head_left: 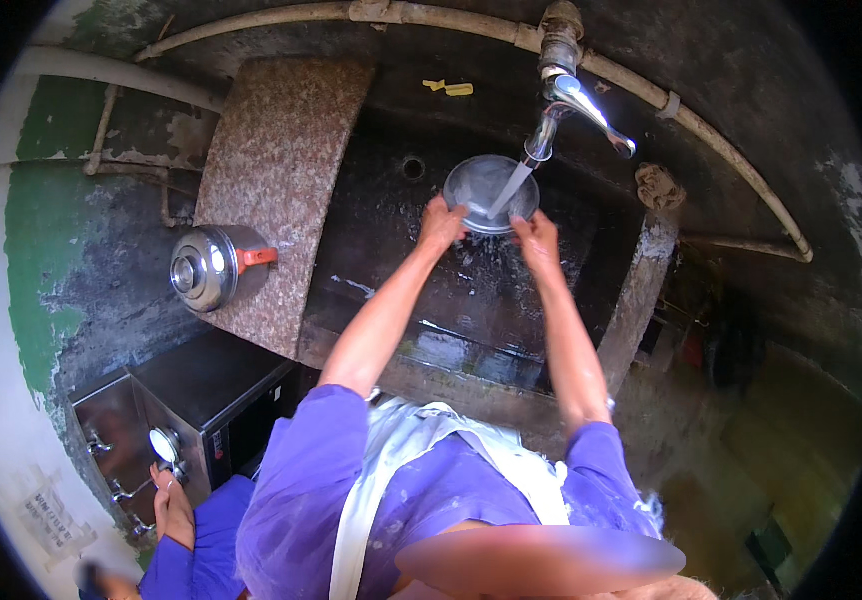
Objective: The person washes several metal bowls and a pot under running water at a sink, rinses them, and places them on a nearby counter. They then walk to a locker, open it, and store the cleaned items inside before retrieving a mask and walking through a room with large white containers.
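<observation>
Under the tap (543, 135), a shallow round metal dish (473, 180) is tilted in a running stream of water. My left hand (441, 226) grips its near left rim, the thumb lying over the edge. On the near right side my right hand (537, 240) holds the rim, its fingers partly hidden beneath. Water splashes off the dish into the dark, wet sink (391, 230) below. The tap's lever points to the right.
Left of the sink, a metal kettle (205, 268) with an orange handle stands by a speckled stone slab (281, 150). A brown wad (659, 187) sits on the right ledge. Yellow pieces (448, 88) lie behind. Lower left, another person's hand (173, 508) is near a steel dispenser (201, 395).
</observation>
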A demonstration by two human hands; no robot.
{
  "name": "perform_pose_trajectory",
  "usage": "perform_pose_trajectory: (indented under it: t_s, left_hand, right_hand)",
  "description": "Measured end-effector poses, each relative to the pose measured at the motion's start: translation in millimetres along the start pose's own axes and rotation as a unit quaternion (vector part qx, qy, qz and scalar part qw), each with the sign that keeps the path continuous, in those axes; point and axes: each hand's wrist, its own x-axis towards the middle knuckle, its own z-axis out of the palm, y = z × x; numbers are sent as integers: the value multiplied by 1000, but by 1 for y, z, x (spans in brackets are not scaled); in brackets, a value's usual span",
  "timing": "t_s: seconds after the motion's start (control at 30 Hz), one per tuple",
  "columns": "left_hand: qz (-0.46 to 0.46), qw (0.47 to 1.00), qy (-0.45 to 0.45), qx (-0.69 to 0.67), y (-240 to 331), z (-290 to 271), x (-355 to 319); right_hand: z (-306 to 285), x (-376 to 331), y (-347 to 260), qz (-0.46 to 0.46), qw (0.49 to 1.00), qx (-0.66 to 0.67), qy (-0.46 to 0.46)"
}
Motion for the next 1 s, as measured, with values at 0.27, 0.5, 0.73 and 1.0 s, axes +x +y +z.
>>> perform_pose_trajectory:
  t_s: [0.27, 0.5, 0.73, 1.0]
  left_hand:
    - [-257, 887, -174, -341, -20, 58, -9]
    - [166, 951, 124, 228, 29, -7, -42]
    - [440, 815, 196, 323, 85, -98, -80]
    - [540, 683, 335, 360, 137, -236, -161]
  right_hand:
    - [-60, -73, -198, -400, 909, 22, 113]
    - [61, -132, -250, -524, 843, 110, 54]
    - [53, -121, -180, -237, 958, 82, 138]
    - [203, -114, -193, -49, 925, 264, -268]
